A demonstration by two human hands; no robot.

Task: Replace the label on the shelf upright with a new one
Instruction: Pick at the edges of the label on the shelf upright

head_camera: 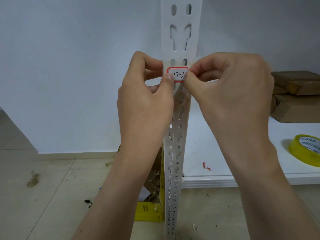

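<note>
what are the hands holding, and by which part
The red-bordered white paper label: left hand holds its left edge under the thumb, right hand pinches its right edge.

Both ends of label point(178, 74) beneath thumbs point(168, 79); tape roll point(302, 151) and parcels point(294, 108) partly beyond right edge.

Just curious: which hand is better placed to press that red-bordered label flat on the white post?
Probably the left hand: its thumb lies on the red-bordered white paper label, while the right hand only pinches its edge.
</note>
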